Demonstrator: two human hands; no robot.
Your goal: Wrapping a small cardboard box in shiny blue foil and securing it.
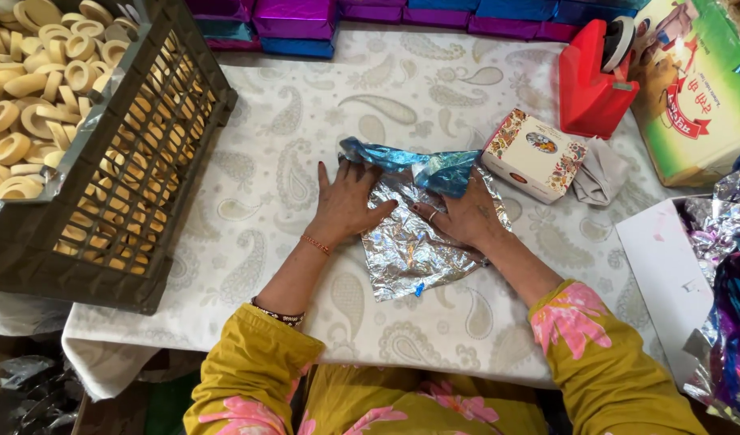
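A crumpled sheet of foil wrapping paper (pixel 406 246), silver on the side facing up and blue on the other, lies at the middle of a table covered with a white paisley-patterned cloth (pixel 273 173). Its far edge is folded over toward the person, showing a creased blue band between the two hands. The left hand (pixel 346 201) lies palm down on the sheet's left part, fingers spread and stretched flat toward the blue fold, gripping nothing. The right hand (pixel 458 213) rests on the right part, fingers bent and pressing against the blue fold; whether it pinches the foil cannot be told. Both forearms reach out from mustard-yellow sleeves with pink flowers (pixel 595 354), and a thin orange bracelet (pixel 314 244) circles the left wrist.

Just beside the right hand sits a small white cardboard box with a floral print (pixel 535 153), near a red tape dispenser (pixel 591 80). To the left, a dark plastic crate (pixel 132 185) holds pale ring-shaped biscuits (pixel 32 80). Purple and blue foil-wrapped boxes (pixel 297 20) line the far edge.
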